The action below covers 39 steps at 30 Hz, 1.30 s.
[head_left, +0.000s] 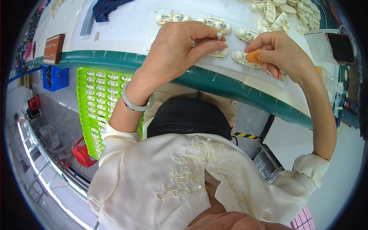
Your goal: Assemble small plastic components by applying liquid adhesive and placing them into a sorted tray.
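Head view, looking down past cream embroidered sleeves. White bench top [126,23] with a green rim. Row of cream plastic housings [214,23] runs along the bench at 12 o'clock; a loose pile of the same parts [291,15] sits at 1 o'clock. Green tray [82,96] of small clear pieces hangs below the bench edge at 9 o'clock. Dark phone [341,46] lies at 2 o'clock on a white sheet. Dark blue cloth [107,7] at 11 o'clock; brown box [53,48] at 10 o'clock.

Left hand [172,53], pale bangle on the wrist: thumb and forefinger pinched shut on a small white peg [219,36], held upright just above a housing [220,53] on the bench. The hand's own palm hides most of that housing.

Right hand [280,53]: fingers curled down, pressing on another housing [241,57] at its 9 o'clock side; an orange finger cot [253,56] covers the fingertip that touches it. Cannot tell whether that housing is gripped or only pressed.

The two hands are near each other, not touching.
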### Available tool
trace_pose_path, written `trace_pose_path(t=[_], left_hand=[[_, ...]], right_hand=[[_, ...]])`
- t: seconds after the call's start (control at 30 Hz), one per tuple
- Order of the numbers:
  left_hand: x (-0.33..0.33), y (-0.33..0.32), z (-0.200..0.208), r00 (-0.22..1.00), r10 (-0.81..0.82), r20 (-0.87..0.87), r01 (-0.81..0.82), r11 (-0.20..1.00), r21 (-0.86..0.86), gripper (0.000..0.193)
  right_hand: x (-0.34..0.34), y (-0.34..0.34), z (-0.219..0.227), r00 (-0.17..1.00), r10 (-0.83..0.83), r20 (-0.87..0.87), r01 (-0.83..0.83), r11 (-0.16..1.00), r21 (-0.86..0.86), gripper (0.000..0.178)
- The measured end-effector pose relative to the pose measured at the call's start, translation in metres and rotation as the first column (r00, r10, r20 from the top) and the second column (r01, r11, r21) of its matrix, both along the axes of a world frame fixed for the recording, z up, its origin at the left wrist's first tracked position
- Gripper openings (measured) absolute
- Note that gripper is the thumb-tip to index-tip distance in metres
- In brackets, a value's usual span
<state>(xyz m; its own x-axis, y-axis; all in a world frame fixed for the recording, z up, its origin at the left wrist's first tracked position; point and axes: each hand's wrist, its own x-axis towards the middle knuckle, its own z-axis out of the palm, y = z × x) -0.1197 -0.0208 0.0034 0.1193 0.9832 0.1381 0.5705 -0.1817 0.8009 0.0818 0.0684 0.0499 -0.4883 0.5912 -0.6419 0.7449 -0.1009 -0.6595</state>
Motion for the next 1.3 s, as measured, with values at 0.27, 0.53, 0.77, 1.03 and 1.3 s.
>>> trace_pose_path(t=[0.27,0.53,0.77,1.03,1.3], left_hand=[[0.000,0.000,-0.003,0.999,0.014,0.035,-0.014,1.000,0.010,0.013],[0.000,0.000,-0.004,0.997,0.022,0.080,-0.021,1.000,-0.017,0.013],[0.001,0.000,-0.005,0.995,0.017,0.096,-0.015,1.000,-0.021,0.014],[0.002,-0.003,-0.001,0.994,0.038,-0.103,-0.018,0.981,0.193,0.017],[0.014,-0.011,-0.006,0.973,0.136,-0.188,-0.074,0.949,0.305,0.017]], right_hand=[[-0.001,-0.001,0.001,1.000,0.006,0.012,-0.006,1.000,0.008,0.016],[0.002,0.003,0.001,0.999,0.030,0.010,-0.030,0.999,-0.024,0.016],[-0.002,0.003,0.010,0.998,0.056,-0.034,-0.053,0.995,0.080,0.021],[-0.027,-0.015,-0.006,0.971,0.095,-0.218,-0.081,0.994,0.073,0.025],[-0.032,-0.018,-0.010,0.981,0.053,-0.185,-0.047,0.998,0.035,0.015]])
